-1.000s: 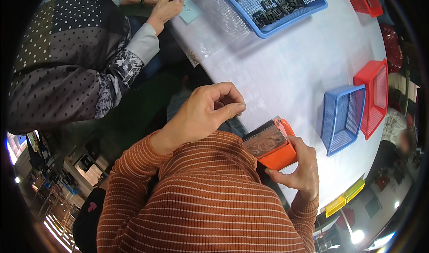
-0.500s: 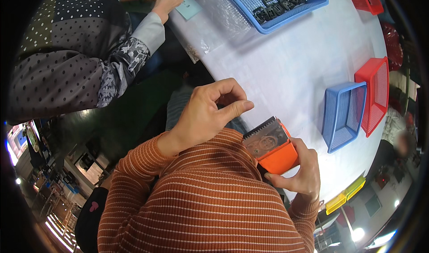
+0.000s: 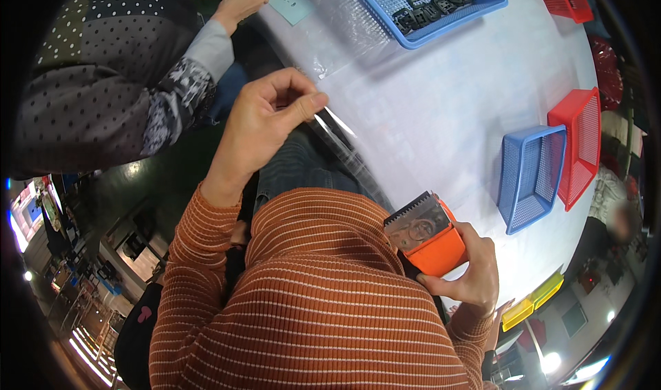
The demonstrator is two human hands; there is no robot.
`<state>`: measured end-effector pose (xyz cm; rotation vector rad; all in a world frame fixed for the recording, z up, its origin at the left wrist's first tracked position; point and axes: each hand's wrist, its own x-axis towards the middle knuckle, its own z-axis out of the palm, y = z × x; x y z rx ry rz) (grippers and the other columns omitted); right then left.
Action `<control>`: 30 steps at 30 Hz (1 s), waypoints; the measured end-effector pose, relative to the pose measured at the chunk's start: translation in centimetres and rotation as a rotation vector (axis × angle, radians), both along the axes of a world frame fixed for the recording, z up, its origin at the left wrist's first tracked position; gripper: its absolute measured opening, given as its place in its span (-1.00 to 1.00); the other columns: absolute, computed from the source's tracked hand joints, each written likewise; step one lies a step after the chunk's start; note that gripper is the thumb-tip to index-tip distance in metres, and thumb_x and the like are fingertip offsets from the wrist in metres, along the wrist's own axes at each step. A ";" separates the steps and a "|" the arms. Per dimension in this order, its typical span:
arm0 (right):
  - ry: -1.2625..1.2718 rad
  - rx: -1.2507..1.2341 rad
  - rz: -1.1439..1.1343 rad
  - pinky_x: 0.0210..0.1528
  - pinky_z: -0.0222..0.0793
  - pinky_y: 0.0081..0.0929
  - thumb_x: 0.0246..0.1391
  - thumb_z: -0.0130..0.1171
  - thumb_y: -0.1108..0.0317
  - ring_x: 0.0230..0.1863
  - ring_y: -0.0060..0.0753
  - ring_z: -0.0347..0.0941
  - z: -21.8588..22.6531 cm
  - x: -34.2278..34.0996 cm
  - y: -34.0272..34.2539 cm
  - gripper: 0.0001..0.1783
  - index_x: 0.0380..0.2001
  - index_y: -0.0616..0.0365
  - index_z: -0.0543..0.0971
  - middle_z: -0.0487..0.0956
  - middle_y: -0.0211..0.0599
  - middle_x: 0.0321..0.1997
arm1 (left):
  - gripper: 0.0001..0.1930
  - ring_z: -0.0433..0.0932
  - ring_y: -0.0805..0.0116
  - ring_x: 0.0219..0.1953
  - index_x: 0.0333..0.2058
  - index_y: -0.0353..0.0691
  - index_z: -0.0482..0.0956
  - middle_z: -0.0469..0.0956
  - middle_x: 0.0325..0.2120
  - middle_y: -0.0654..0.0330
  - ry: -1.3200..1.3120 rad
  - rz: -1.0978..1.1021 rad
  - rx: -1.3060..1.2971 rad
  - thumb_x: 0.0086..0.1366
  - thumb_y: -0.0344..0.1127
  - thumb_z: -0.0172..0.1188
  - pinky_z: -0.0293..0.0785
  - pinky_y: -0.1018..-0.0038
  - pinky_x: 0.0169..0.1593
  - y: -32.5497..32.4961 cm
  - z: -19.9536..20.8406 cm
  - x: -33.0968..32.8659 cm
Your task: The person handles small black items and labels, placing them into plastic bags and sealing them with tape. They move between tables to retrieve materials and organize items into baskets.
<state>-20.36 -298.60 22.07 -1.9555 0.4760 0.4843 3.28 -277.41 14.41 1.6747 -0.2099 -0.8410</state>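
Note:
My right hand (image 3: 474, 269) grips an orange tape dispenser (image 3: 441, 251) by its side, near the table's front edge. A grey metal piece with a dark toothed edge faces up and to the left on it. From the dispenser a strip of clear tape (image 3: 351, 157) stretches up and left, shiny and fairly taut. My left hand (image 3: 265, 118) pinches the strip's far end between thumb and forefinger, above the table edge and clear of the dispenser.
On the white table (image 3: 441, 121), a blue basket (image 3: 413, 42) holds several black parts. A blue basket (image 3: 533, 183) and a red basket (image 3: 582, 149) stand at the right, yellow trays (image 3: 533, 304) at the lower right. A co-worker's hand (image 3: 241, 6) is near a pale paper slip (image 3: 292, 4).
My left hand has moved up and left, away from the dispenser, and the tape strip now spans the gap. The dispenser shifted slightly right. The co-worker's hand moved a little left.

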 end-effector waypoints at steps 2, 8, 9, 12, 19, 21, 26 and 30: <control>0.005 0.002 -0.008 -0.37 0.50 -0.49 -0.48 0.45 0.24 -0.43 -0.23 0.60 0.1 -0.2 0.0 -0.30 -0.18 0.36 0.48 0.61 -0.13 -0.40 | -0.87 0.35 0.71 -0.53 -0.46 -0.26 0.52 0.46 -0.61 0.40 -0.015 0.044 0.002 0.19 -0.35 0.24 0.26 0.74 -0.42 0.3 0.0 0.5; 0.024 -0.007 0.003 -0.38 0.50 -0.51 -0.48 0.45 0.22 -0.45 -0.23 0.60 0.3 -0.3 0.1 -0.31 -0.19 0.36 0.49 0.62 -0.12 -0.43 | -0.88 0.38 0.69 -0.53 -0.45 -0.26 0.52 0.47 -0.60 0.40 -0.010 0.086 0.014 0.18 -0.35 0.24 0.28 0.74 -0.43 1.2 -0.3 1.2; 0.037 -0.006 0.005 -0.38 0.50 -0.51 -0.48 0.45 0.22 -0.46 -0.23 0.60 0.3 -0.4 0.1 -0.31 -0.19 0.36 0.49 0.62 -0.12 -0.44 | -0.88 0.40 0.67 -0.50 -0.43 -0.26 0.52 0.47 -0.57 0.39 -0.002 0.082 0.016 0.19 -0.36 0.23 0.34 0.71 -0.38 1.3 -0.3 1.3; 0.084 -0.007 -0.009 -0.39 0.50 -0.52 -0.47 0.45 0.21 -0.46 -0.23 0.60 0.5 -0.7 -0.1 -0.30 -0.18 0.36 0.48 0.62 -0.11 -0.44 | -0.88 0.40 0.69 -0.51 -0.42 -0.25 0.53 0.47 -0.56 0.39 -0.035 0.141 0.010 0.18 -0.34 0.25 0.37 0.73 -0.39 2.2 -1.5 2.2; 0.161 -0.073 -0.004 -0.35 0.48 -0.42 -0.47 0.41 0.14 -0.42 -0.07 0.58 -0.3 -0.8 -0.6 -0.25 -0.13 0.30 0.46 0.59 -0.01 -0.45 | -0.86 0.39 0.70 -0.51 -0.42 -0.26 0.50 0.45 -0.55 0.39 -0.171 0.166 0.062 0.20 -0.32 0.23 0.33 0.74 -0.38 2.1 0.9 3.1; 0.130 -0.157 0.015 -0.39 0.45 -0.44 -0.51 0.41 0.18 -0.48 -0.13 0.57 -1.2 -0.5 -0.6 -0.26 -0.16 0.35 0.45 0.57 -0.04 -0.51 | -0.87 0.39 0.69 -0.52 -0.42 -0.27 0.50 0.46 -0.56 0.39 -0.221 0.163 -0.021 0.20 -0.34 0.23 0.34 0.72 -0.39 1.5 2.2 2.9; 0.174 -0.299 -0.003 -0.41 0.42 -0.33 -0.43 0.31 0.10 -0.50 0.00 0.52 -3.6 0.6 -0.5 -0.24 -0.11 0.38 0.43 0.54 0.04 -0.56 | -0.90 0.41 0.56 -0.56 -0.46 -0.28 0.50 0.46 -0.62 0.31 -0.517 0.048 -0.114 0.15 -0.42 0.25 0.32 0.62 -0.48 -0.8 6.0 0.0; 0.158 -0.456 0.000 -0.48 0.39 -0.31 -0.44 0.27 0.12 -0.59 0.00 0.48 -4.9 2.9 -0.6 -0.33 -0.24 0.43 0.45 0.50 0.02 -0.66 | -0.91 0.43 0.43 -0.45 -0.50 -0.20 0.55 0.47 -0.50 0.28 -1.126 -0.372 -0.087 -0.03 -0.50 0.27 0.38 0.32 -0.11 -3.2 8.2 -3.0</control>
